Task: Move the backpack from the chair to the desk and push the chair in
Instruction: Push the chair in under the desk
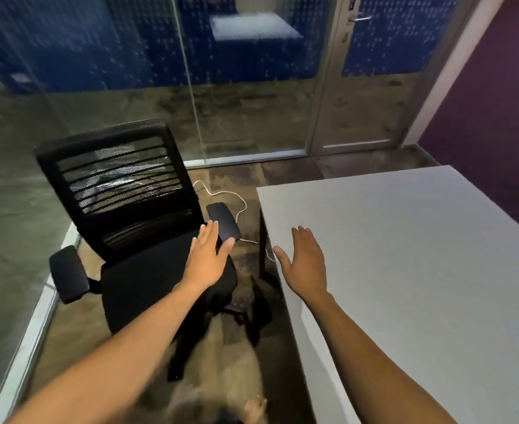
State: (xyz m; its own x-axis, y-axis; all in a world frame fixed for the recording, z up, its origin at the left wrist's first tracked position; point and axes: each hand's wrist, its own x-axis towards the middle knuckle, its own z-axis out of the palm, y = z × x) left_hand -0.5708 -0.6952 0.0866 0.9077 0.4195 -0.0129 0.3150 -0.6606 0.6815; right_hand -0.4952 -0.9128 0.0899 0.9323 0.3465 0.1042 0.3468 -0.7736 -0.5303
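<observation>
A black office chair (pixel 129 270) with a mesh back stands left of the white desk (pixel 420 255), its seat bare. No backpack shows on the chair or on the visible part of the desk. My left hand (pixel 207 255) is open, fingers spread, over the right side of the seat beside the right armrest (pixel 223 223). My right hand (pixel 305 261) is open too, held flat above the desk's left edge. Neither hand holds anything.
A white cable (pixel 221 194) lies on the carpet between chair and desk. Glass partition walls run behind and to the left of the chair. A glass door (pixel 359 87) stands at the back. A purple wall is on the right. A bare foot (pixel 253 408) shows at the bottom.
</observation>
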